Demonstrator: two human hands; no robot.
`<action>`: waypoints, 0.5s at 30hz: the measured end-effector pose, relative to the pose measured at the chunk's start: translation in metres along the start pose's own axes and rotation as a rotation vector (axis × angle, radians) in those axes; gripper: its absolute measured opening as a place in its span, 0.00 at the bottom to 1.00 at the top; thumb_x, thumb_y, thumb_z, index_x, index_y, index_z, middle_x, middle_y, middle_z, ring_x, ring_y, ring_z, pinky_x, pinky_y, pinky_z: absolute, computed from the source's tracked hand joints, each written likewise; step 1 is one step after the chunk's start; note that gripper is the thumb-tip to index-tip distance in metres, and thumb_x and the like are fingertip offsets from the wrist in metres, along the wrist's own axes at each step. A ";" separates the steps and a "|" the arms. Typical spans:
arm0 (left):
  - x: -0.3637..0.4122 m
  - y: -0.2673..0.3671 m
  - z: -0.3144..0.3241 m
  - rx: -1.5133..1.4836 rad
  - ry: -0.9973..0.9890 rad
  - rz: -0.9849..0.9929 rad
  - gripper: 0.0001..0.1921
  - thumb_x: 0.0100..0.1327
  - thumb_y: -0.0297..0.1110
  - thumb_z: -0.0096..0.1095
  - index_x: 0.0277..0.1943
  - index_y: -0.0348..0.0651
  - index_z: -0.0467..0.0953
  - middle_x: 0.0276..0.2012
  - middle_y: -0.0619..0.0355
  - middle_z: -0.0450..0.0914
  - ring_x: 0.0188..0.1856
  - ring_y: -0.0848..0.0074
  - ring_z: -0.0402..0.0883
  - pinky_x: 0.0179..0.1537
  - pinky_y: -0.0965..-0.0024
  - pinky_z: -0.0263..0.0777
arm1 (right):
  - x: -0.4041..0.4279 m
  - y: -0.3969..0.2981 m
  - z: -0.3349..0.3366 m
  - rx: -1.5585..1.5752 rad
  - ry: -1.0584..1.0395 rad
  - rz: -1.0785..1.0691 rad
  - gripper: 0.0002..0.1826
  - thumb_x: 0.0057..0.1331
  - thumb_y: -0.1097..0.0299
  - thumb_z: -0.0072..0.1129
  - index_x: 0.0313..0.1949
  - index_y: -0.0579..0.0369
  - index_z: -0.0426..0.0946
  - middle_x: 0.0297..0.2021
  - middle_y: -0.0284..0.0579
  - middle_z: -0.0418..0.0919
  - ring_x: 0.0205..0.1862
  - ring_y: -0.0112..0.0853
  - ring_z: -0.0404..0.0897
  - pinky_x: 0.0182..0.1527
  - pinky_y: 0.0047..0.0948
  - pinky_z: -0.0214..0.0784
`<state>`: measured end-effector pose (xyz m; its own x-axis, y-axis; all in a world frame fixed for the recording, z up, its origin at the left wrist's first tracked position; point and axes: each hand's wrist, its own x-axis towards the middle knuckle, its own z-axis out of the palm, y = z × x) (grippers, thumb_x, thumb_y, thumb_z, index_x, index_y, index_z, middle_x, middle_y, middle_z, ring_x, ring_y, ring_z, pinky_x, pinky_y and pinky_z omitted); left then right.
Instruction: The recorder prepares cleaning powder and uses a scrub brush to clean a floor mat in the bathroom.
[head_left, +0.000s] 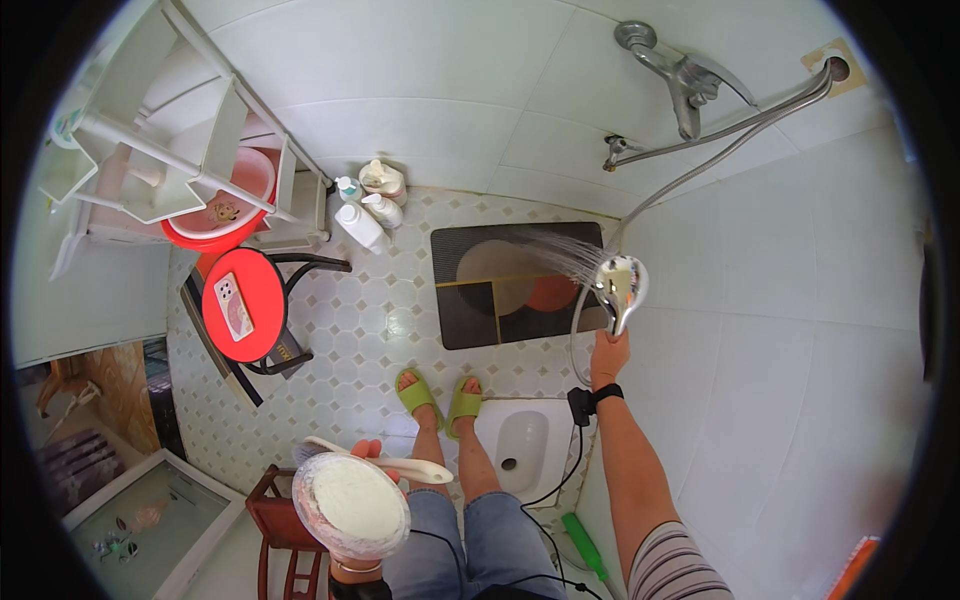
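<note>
My right hand (610, 358) grips the handle of a chrome shower head (621, 286), and water sprays from it leftward over a dark patterned floor mat (517, 281). A metal hose runs from the shower head to the wall. Low in front of me, my left hand (367, 454) holds a round bowl (352, 504) filled with a white powdery or pasty substance. The same hand holds a scrubbing brush (412, 469) with a pale handle across the bowl's far edge. Most of the left hand is hidden beneath the bowl.
White bottles (363, 227) stand by the wall. A phone (234, 306) lies on a red round stool (259, 330). Left are a white shelf rack (217, 176) and red basin (210, 240). A squat toilet (523, 450) is beside my feet; a chrome mixer tap (682, 86) is on the wall.
</note>
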<state>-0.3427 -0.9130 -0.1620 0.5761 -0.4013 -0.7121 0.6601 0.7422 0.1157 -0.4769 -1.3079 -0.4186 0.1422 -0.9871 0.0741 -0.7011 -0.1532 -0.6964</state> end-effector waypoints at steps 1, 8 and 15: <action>0.000 0.000 0.001 -0.003 -0.002 -0.005 0.35 0.64 0.55 0.45 0.65 0.36 0.55 0.62 0.47 0.60 0.48 0.48 0.73 0.42 0.45 0.72 | 0.007 0.006 -0.010 -0.033 0.027 0.009 0.13 0.49 0.68 0.55 0.32 0.63 0.69 0.20 0.55 0.73 0.24 0.52 0.72 0.31 0.40 0.65; 0.005 -0.001 -0.016 0.010 -0.027 -0.038 0.38 0.63 0.59 0.43 0.66 0.36 0.53 0.63 0.48 0.59 0.49 0.47 0.74 0.45 0.41 0.70 | 0.027 0.035 -0.063 -0.113 0.162 0.113 0.10 0.49 0.69 0.52 0.28 0.63 0.68 0.20 0.54 0.72 0.24 0.52 0.71 0.32 0.41 0.65; 0.008 -0.014 -0.006 -0.008 -0.087 -0.102 0.36 0.63 0.56 0.47 0.66 0.39 0.52 0.63 0.47 0.59 0.51 0.47 0.72 0.48 0.43 0.69 | 0.010 0.075 -0.080 -0.213 0.088 0.233 0.10 0.49 0.70 0.54 0.30 0.62 0.71 0.21 0.48 0.73 0.25 0.39 0.73 0.32 0.37 0.65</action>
<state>-0.3501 -0.9233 -0.1735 0.5459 -0.5200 -0.6570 0.7139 0.6991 0.0399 -0.5838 -1.3331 -0.4129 -0.0936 -0.9956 -0.0023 -0.8393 0.0801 -0.5378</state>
